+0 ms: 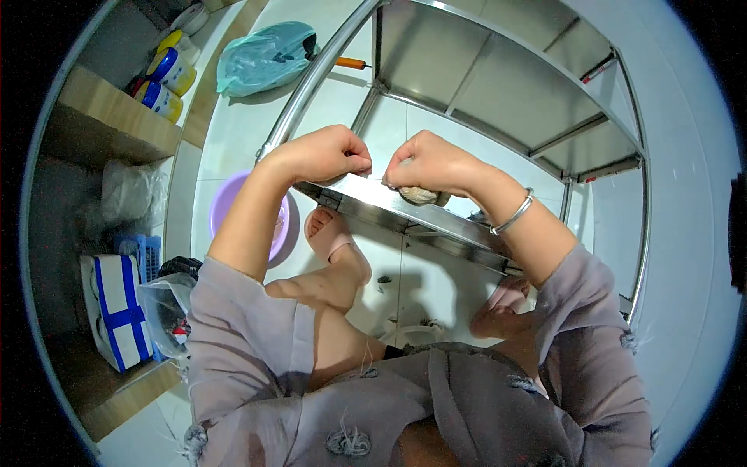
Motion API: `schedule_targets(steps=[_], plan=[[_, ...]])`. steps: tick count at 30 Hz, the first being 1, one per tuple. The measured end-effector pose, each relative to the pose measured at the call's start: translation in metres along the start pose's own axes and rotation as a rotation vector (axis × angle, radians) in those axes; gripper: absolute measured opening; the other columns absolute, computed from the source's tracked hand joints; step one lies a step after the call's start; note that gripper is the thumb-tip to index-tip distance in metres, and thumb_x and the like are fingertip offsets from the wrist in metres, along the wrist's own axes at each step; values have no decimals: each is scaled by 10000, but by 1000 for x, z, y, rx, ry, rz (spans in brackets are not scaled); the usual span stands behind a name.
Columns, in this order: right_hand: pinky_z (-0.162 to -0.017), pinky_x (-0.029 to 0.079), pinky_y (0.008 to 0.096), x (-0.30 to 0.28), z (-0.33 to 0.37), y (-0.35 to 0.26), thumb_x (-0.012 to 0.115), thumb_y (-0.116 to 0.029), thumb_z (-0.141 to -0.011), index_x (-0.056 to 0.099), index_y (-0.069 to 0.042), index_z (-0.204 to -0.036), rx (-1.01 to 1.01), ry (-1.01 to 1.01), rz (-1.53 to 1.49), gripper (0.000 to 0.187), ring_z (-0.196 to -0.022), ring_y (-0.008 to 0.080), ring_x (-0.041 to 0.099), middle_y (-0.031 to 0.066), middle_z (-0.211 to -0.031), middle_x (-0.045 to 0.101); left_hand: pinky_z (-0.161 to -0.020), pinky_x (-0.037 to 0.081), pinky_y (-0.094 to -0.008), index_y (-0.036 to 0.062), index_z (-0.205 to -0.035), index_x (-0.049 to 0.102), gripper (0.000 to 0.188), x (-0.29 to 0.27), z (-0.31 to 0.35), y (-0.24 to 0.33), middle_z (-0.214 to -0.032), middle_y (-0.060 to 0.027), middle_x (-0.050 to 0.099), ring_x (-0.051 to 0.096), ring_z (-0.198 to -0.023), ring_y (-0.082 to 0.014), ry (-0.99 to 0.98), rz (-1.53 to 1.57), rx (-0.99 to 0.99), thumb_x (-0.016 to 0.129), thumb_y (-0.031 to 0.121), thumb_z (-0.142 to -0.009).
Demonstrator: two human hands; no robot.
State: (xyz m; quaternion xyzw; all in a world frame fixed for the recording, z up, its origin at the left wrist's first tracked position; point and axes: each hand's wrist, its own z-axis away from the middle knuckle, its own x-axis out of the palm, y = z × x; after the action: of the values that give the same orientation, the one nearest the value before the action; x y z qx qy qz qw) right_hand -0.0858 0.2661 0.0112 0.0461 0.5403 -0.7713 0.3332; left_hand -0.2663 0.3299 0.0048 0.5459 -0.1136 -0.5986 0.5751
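Observation:
My left hand (345, 151) is closed with its fingers curled under, just above the near edge of a metal rack (366, 191). Whatever it may hold is hidden. My right hand (428, 162) is close beside it over the same edge, thumb and fingers pressed together at a small, unclear point. Under the right palm a rounded beige lump (419, 194), perhaps crumpled cloth, shows against the metal; I cannot tell whether it is gripped. A silver bangle (513, 212) circles my right wrist.
The rack's large metal panel (498, 86) fills the far right. Behind the left forearm sits a purple basin (226, 204). A teal plastic bag (264, 61) lies on the tiles near an orange handle (352, 63). Shelves at left hold tubs (173, 71) and a blue-and-white bag (117, 311).

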Motion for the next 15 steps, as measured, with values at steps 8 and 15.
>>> schedule_targets(steps=[8, 15], plan=[[-495, 430, 267, 1, -7, -12, 644, -247, -555, 594, 7, -582, -6, -39, 93, 260, -512, 132, 504, 73, -545, 551, -631, 438, -257, -26, -829, 616, 176, 1, -2, -1, -706, -67, 619, 534, -650, -102, 15, 7, -3, 560, 136, -790], [-482, 401, 242, 11, -3, -2, 629, -180, -582, 588, -16, -633, 122, 32, -192, 176, -517, 117, 467, 39, -559, 528, -635, 441, -259, -29, -828, 615, 181, 1, -5, -2, -705, -68, 619, 545, -661, -107, 16, -21, -24, 560, 139, -790]])
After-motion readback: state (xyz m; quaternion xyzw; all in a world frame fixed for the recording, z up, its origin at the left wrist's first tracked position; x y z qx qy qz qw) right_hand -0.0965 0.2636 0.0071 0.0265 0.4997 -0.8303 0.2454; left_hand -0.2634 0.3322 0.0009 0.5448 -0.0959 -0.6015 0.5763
